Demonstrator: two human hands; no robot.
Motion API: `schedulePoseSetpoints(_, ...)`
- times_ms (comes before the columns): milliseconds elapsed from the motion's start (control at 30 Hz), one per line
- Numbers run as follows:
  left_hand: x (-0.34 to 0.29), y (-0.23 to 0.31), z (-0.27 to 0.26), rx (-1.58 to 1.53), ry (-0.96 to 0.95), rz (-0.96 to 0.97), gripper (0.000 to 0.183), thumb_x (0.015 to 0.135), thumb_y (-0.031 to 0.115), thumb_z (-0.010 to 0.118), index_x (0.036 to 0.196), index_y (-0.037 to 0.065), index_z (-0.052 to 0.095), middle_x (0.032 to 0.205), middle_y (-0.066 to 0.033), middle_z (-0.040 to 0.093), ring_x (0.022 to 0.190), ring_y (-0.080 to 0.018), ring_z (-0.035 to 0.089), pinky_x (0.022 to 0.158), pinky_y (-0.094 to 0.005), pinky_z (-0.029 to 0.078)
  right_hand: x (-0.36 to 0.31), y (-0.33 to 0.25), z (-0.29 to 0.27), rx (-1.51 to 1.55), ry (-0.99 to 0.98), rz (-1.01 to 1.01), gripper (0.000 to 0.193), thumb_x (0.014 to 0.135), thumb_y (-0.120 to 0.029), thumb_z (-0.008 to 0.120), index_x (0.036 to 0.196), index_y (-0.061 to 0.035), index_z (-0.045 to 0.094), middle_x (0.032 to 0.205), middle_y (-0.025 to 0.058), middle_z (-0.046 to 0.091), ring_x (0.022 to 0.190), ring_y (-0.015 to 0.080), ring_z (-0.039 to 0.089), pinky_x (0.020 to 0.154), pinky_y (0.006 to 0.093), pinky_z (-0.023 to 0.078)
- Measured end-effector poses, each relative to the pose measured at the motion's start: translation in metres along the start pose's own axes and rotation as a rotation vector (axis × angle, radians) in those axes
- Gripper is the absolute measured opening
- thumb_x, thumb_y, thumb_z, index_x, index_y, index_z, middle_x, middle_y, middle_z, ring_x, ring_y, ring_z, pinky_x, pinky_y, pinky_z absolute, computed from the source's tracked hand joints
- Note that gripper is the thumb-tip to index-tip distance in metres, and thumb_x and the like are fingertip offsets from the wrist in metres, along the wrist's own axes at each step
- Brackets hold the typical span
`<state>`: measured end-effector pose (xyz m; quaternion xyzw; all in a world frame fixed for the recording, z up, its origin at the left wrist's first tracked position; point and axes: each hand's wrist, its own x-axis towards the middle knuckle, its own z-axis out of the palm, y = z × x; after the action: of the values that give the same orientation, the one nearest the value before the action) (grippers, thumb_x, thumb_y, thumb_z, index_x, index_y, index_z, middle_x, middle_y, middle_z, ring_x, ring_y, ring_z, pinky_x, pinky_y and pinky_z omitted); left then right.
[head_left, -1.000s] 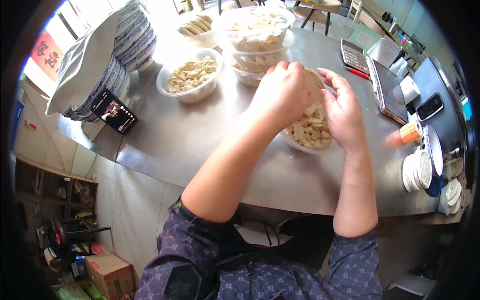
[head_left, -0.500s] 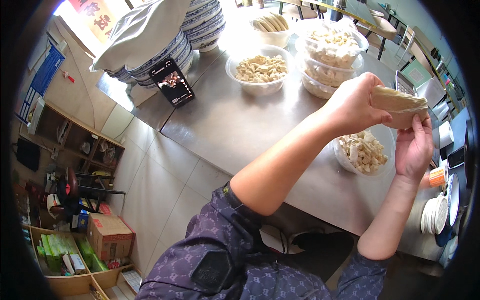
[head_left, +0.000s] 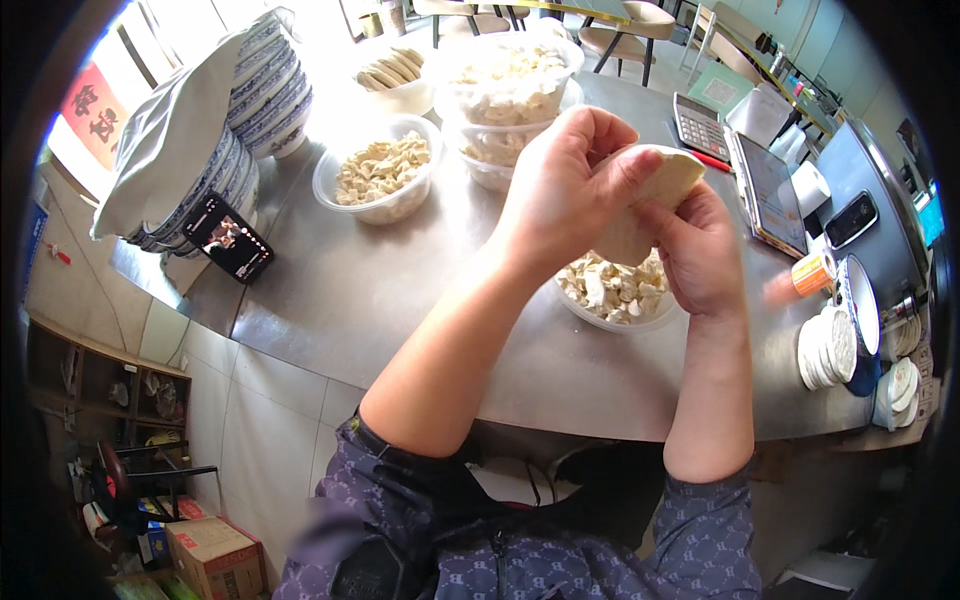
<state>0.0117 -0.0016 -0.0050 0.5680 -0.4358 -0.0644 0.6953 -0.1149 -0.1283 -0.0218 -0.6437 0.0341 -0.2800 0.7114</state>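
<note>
Both hands hold a pale, round flatbread [head_left: 627, 235] above the steel table. My left hand [head_left: 570, 180] grips its upper left edge, with the thumb across its face. My right hand [head_left: 703, 245] pinches its right side between thumb and fingers. Just below, partly hidden by the bread and my right hand, stands a clear plastic bowl [head_left: 640, 326] of torn bread pieces [head_left: 605, 287]. Another clear bowl [head_left: 375, 212] of small bread pieces [head_left: 385, 170] sits further left. Behind my left hand are stacked clear tubs [head_left: 487, 178] filled with more pieces.
On the left, a phone [head_left: 228, 240] leans against cloth-covered stacked blue-and-white bowls [head_left: 268, 105]. Whole flatbreads [head_left: 390, 68] fill a tub at the back. To the right are a calculator [head_left: 700, 127], a tablet [head_left: 768, 190], an orange-labelled roll [head_left: 812, 272] and stacked white discs [head_left: 827, 348].
The view has turned, so the table's things sit further left and more of the right side shows. The flatbread, seen nearly edge-on before, now shows more of its round face; both hands still hold it.
</note>
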Motion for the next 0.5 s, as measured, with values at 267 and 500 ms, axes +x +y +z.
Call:
schedulePoseSetpoints(267, -0.015, 0.006, 0.021, 0.429, 0.098, 0.179, 0.048, 0.109, 0.043, 0.052, 0.088, 0.001, 0.057, 0.082, -0.0242, 0.062, 0.078, -0.0484, 0.063, 0.069, -0.0484, 0.053, -0.003, 0.015, 0.013, 0.271, 0.181, -0.132, 0.035, 0.103, -0.024, 0.071, 0.129, -0.0025, 0.06, 0.121, 0.0074, 0.069, 0.109, 0.017, 0.068, 0.096, 0.0317, 0.056)
schedulePoseSetpoints(500, -0.016, -0.004, 0.029, -0.002, -0.027, 0.075, 0.046, 0.113, 0.041, 0.048, 0.093, 0.001, 0.061, 0.079, -0.0103, 0.063, 0.069, -0.02, 0.058, 0.067, -0.0352, 0.05, -0.006, 0.018, 0.009, 0.32, 0.133, -0.156, 0.057, 0.091, -0.052, 0.078, 0.12, -0.0046, 0.064, 0.109, 0.0028, 0.072, 0.096, 0.0136, 0.07, 0.084, 0.0285, 0.059)
